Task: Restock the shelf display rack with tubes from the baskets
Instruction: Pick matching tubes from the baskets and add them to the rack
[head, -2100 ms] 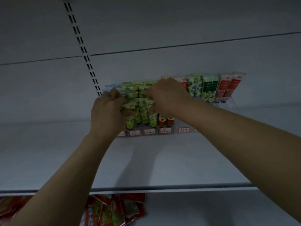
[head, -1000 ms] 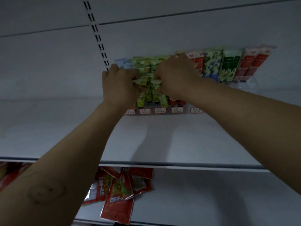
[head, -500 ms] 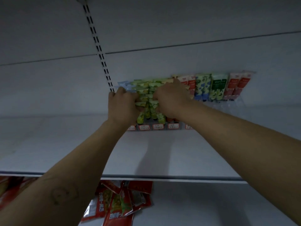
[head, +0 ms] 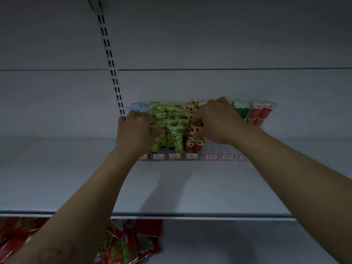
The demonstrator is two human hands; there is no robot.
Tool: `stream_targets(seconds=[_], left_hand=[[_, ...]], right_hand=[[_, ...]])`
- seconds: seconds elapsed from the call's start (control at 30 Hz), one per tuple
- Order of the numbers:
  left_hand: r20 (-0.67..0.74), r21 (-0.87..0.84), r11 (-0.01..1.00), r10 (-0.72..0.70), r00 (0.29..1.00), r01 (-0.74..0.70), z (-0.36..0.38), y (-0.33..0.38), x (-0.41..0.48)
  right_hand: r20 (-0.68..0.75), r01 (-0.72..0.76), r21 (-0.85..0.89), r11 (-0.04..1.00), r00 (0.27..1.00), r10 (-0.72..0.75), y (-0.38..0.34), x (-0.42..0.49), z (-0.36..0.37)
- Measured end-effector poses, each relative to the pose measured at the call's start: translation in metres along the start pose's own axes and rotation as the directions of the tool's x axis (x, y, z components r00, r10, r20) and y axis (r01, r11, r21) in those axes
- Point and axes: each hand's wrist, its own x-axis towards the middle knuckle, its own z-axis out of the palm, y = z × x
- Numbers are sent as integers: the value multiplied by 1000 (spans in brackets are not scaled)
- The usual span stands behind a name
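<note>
A clear display rack (head: 219, 149) with red-bordered price labels stands at the back of a white shelf (head: 171, 187). It holds rows of tubes: pale blue at the left, green and yellow ones (head: 174, 130) in the middle, orange-patterned ones (head: 192, 138), then a green tube (head: 241, 111) and red and white tubes (head: 260, 113) at the right. My left hand (head: 136, 130) has its fingers curled against the leftmost green tubes. My right hand (head: 217, 121) pinches the orange-patterned tubes from above. No baskets are in view.
A slotted shelf upright (head: 112, 69) runs up the back wall left of the rack. Red snack packets (head: 129, 242) lie on the shelf below, near the bottom left. The shelf's front edge (head: 190, 214) crosses the view below my forearms.
My right hand has moved right, from the green tubes to the orange-patterned ones. My left hand stays at the left green tubes. The view has shifted slightly.
</note>
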Motion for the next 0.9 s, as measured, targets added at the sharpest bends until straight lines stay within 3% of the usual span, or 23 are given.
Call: stream_targets(seconds=[0.17, 0.37, 0.63, 0.9], left_hand=[[-32, -21, 1000, 21, 999, -22, 1, -2, -5], [-24, -51, 999, 4, 1000, -5, 3, -5, -4], [-2, -31, 999, -13, 1000, 13, 3, -5, -2], [-37, -62, 993, 94, 995, -96, -6, -11, -17]], right_hand=[[-88, 7, -48, 999, 996, -11, -8, 7, 9], [-32, 42, -88, 995, 998, -45, -7, 23, 7], [-66, 113, -105, 988, 990, -121, -14, 39, 18], [-47, 83, -193, 978, 994, -94, -19, 37, 20]])
